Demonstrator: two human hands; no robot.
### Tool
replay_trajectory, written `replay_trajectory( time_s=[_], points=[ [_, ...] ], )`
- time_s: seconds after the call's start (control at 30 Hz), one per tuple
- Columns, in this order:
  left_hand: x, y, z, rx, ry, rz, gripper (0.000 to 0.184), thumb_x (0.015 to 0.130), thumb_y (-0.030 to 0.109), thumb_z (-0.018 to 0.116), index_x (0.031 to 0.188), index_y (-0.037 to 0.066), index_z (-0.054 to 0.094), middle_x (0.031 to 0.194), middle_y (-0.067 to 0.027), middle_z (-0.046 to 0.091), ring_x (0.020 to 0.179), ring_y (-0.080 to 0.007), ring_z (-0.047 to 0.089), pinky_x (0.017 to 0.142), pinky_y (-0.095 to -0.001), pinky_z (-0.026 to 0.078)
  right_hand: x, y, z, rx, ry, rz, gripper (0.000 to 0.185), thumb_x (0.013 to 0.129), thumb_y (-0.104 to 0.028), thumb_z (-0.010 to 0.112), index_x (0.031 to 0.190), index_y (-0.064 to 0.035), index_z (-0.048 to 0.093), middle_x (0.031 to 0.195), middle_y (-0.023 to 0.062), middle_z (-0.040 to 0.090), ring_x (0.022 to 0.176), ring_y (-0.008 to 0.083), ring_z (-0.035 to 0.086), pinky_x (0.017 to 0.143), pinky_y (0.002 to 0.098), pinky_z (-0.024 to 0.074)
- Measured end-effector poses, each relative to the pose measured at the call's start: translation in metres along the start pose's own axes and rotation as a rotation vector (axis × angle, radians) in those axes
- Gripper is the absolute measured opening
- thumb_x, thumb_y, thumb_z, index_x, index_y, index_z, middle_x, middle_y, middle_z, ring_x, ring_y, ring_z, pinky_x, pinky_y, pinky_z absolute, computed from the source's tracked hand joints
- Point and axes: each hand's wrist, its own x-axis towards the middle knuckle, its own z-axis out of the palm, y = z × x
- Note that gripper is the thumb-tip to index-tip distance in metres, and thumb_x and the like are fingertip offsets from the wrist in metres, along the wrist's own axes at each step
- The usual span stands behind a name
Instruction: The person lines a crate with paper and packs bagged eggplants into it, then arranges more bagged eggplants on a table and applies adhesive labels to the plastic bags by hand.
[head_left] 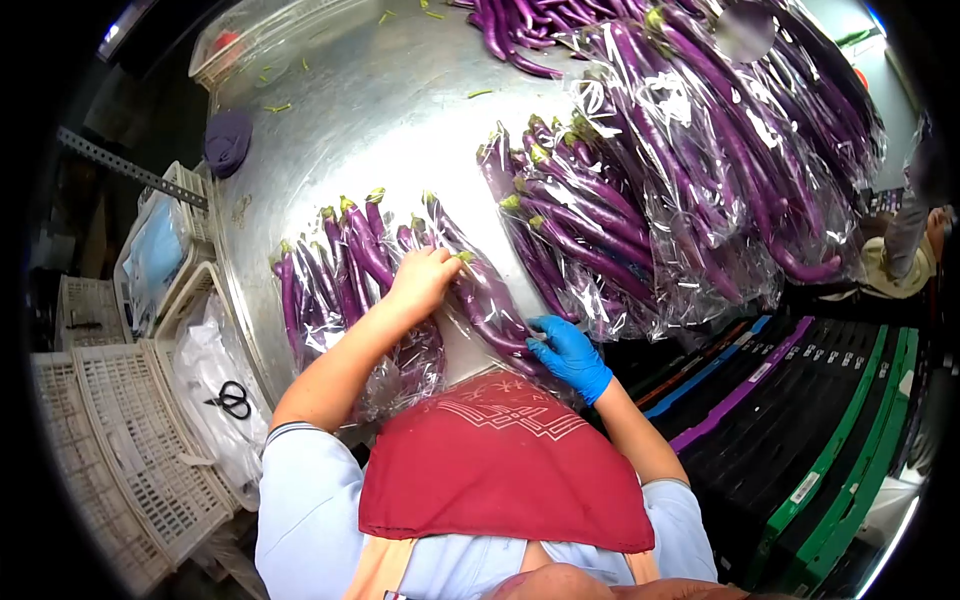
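Note:
A clear plastic bag of long purple eggplants point(487, 305) lies slantwise on the metal table in front of me. My left hand point(425, 282), bare, has its fingers curled over the stem end of this bag. At the lower end, my right hand point(567, 352) in a blue glove pinches the plastic near the eggplant tips. Left of the bag, close to my left hand, lie more bagged eggplants point(345, 270), stems pointing away from me. To the right is a pile of bagged eggplants point(590, 215).
Larger bags of eggplants point(700, 150) are heaped at the right, with loose eggplants point(515, 30) behind. The metal table point(370, 110) holds stem scraps and a dark purple item point(228, 143). Scissors point(232, 400) lie on plastic bags at left. Black crates point(790, 400) stand at right.

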Motion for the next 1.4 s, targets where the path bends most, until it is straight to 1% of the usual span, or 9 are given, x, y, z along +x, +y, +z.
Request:
replay_trajectory(
  time_s=[0.17,0.43,0.57,0.63,0.73,0.87,1.03,1.2,1.4],
  points=[
    [0.011,0.0,-0.025,0.108,-0.602,-0.061,0.018,0.069,0.016,0.055,0.083,0.005,0.058,0.079,-0.0139,0.059,0.078,-0.0294,0.058,0.068,-0.0392,0.047,-0.007,0.0,0.008,-0.002,0.025,-0.053,0.03,0.078,-0.019,0.059,0.101,0.0004,0.052,0.089,0.0176,0.054,0.081,0.032,0.054,0.071,0.0355,0.0427],
    [0.033,-0.007,-0.008,0.134,-0.978,-0.099,0.02,0.072,0.016,0.052,0.088,0.005,0.058,0.083,-0.0152,0.06,0.081,-0.0309,0.057,0.07,-0.0401,0.045,-0.02,-0.003,0.005,0.142,0.141,0.06,0.037,0.082,-0.03,0.054,0.104,0.0,0.053,0.095,0.0167,0.057,0.088,0.0276,0.056,0.075,0.0334,0.0437],
    [0.003,-0.024,0.017,0.073,-0.109,-0.101,0.015,0.075,0.016,0.052,0.086,0.007,0.056,0.08,-0.0123,0.056,0.081,-0.0295,0.053,0.071,-0.0399,0.042,-0.062,0.013,-0.018,0.029,0.061,0.319,0.051,0.08,-0.039,0.056,0.111,-0.0002,0.049,0.102,0.016,0.057,0.092,0.0262,0.056,0.079,0.0322,0.0433],
    [0.005,-0.023,0.022,0.062,-0.11,-0.176,0.013,0.074,0.014,0.054,0.084,0.005,0.056,0.08,-0.0125,0.056,0.08,-0.0301,0.053,0.072,-0.0393,0.042,-0.086,0.03,-0.016,0.008,0.073,0.412,0.055,0.078,-0.039,0.058,0.115,0.0009,0.047,0.108,0.0142,0.056,0.096,0.0229,0.055,0.08,0.0321,0.0438],
    [0.005,-0.022,0.009,-0.321,0.167,-0.138,0.009,0.073,0.008,0.058,0.079,0.002,0.054,0.076,-0.0126,0.053,0.075,-0.0292,0.051,0.068,-0.0373,0.04,-0.106,0.036,-0.01,0.736,0.086,0.716,0.055,0.078,-0.031,0.061,0.118,0.0013,0.043,0.108,0.0117,0.056,0.096,0.0188,0.055,0.078,0.0301,0.0453],
    [-0.001,-0.007,-0.02,-0.301,0.394,0.007,0.01,0.07,0.006,0.06,0.077,0.003,0.053,0.071,-0.0101,0.051,0.069,-0.0298,0.049,0.063,-0.0376,0.039,-0.102,0.033,0.02,1.126,0.37,0.605,0.038,0.076,-0.007,0.062,0.11,-0.0009,0.046,0.094,0.0048,0.058,0.085,0.0134,0.055,0.072,0.0264,0.0464],
    [-0.006,-0.009,-0.004,-0.56,0.36,-0.178,0.009,0.074,0.008,0.059,0.077,0.001,0.053,0.071,-0.0104,0.051,0.067,-0.0264,0.05,0.062,-0.0339,0.04,-0.081,-0.022,0.0,0.904,0.54,0.352,0.035,0.074,0.007,0.059,0.105,-0.0029,0.048,0.095,0.0041,0.057,0.086,0.0115,0.054,0.075,0.0246,0.0461],
    [-0.011,-0.014,-0.007,-0.808,0.542,-0.402,0.006,0.08,0.007,0.055,0.081,0.0,0.054,0.074,-0.0033,0.053,0.07,-0.011,0.049,0.064,-0.0239,0.04,-0.007,-0.103,-0.057,0.429,0.57,-0.104,0.042,0.077,0.004,0.059,0.116,-0.0026,0.044,0.099,0.0043,0.054,0.083,0.0092,0.052,0.073,0.0223,0.0456],
    [-0.005,-0.022,-0.04,-0.981,0.667,-0.421,0.01,0.083,0.01,0.054,0.083,0.0,0.055,0.072,-0.0005,0.054,0.068,-0.0075,0.049,0.063,-0.0207,0.04,0.084,-0.231,-0.101,0.364,0.444,-0.406,0.056,0.079,0.001,0.058,0.129,-0.0087,0.035,0.061,-0.0079,0.041,0.054,0.0004,0.036,0.049,0.0152,0.032]
  ],
)
